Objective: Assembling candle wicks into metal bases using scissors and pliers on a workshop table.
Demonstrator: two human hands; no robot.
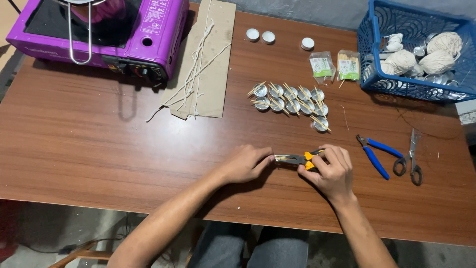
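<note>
My right hand [331, 171] grips a pair of pliers with yellow and black handles [300, 159], jaws pointing left. My left hand [245, 163] pinches something small and thin at the jaw tips; it is too small to identify. Both hands rest on the brown wooden table [99, 149] near its front edge. Just beyond them lie several small metal cups [290, 98] with wooden sticks laid across their tops.
Blue-handled pliers [375, 154] and scissors [410, 158] lie to the right. A blue basket [377, 54] with balls of string stands at back right. A purple portable stove [104, 34], cardboard with wick strands [201, 64], toothpick packets [348, 65] and three white tealights [268, 36] sit behind.
</note>
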